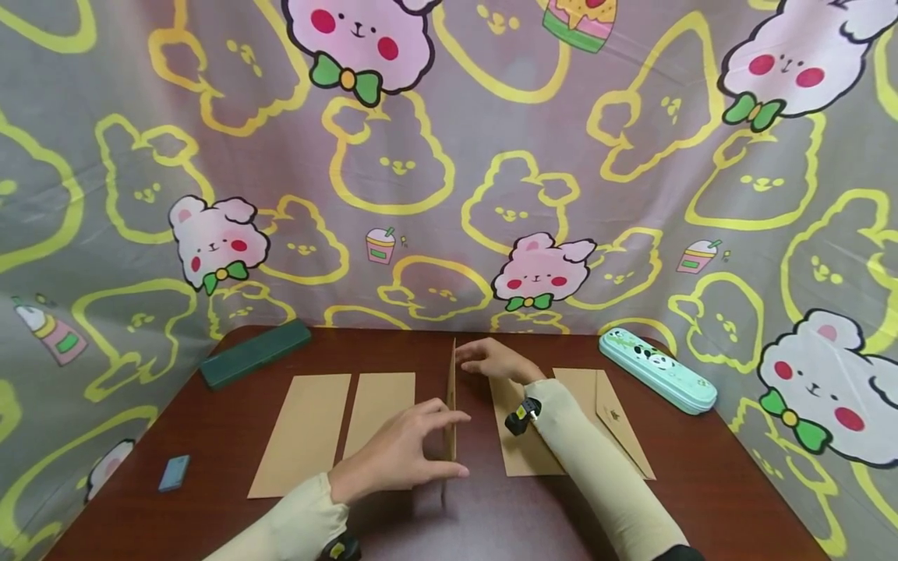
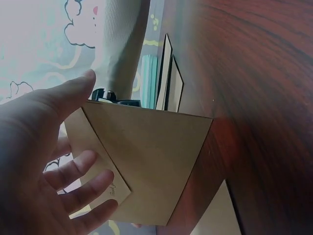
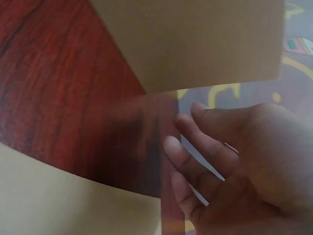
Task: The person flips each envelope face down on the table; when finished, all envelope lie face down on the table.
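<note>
A brown kraft envelope (image 1: 451, 405) stands on edge between my hands, nearly edge-on in the head view. My left hand (image 1: 400, 448) is at its near end, thumb and fingers spread apart. In the left wrist view, the fingertips (image 2: 105, 181) overlap the envelope's flap side (image 2: 151, 156), and the thumb reaches past one edge. My right hand (image 1: 494, 360) is by the far end with fingers loosely bent; in the right wrist view a gap shows between its fingertips and the envelope (image 3: 205, 44). Another envelope (image 1: 522, 444) lies under the right forearm.
Two envelopes (image 1: 302, 432) (image 1: 382, 413) lie at the left, and one with its pointed flap showing (image 1: 617, 413) at the right. A dark green case (image 1: 256, 354) is back left, a mint panda pencil case (image 1: 655, 370) back right. A small blue block (image 1: 174, 473) sits front left.
</note>
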A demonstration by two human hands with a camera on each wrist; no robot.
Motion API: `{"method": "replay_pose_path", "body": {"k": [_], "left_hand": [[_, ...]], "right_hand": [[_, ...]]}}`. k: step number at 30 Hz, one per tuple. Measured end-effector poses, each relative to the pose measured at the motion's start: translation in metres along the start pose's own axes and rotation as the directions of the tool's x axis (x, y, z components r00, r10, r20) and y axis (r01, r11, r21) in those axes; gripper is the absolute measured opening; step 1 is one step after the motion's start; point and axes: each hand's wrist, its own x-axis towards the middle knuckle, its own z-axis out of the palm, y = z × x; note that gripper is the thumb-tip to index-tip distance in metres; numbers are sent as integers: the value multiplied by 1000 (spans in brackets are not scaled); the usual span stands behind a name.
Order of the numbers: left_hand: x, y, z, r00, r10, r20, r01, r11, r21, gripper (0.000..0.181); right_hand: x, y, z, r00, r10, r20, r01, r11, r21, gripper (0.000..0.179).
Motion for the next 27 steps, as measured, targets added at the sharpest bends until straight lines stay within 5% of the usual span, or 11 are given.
{"method": "replay_pose_path", "body": {"k": [8,15,22,27], "left_hand": [[-2,-2,-2,1000,-11,27,10,1000,23,75],[-6,0,-3,999,33,-16,-33,999,39,68],[-8,2,-11,990,99,-105,-93,994,58,61],[-13,-4,-18,990,66,-122,-56,995,79,68]], "right_hand": [[10,5,16,997,-68,22,71,989,-128,24],[15,3,21,993,-119,22,121,969,-216,17],[8,5,3,994,-100,35,99,995,31,19],[-4,6,-16,999,-18,-41,25,983,180,20]]}}
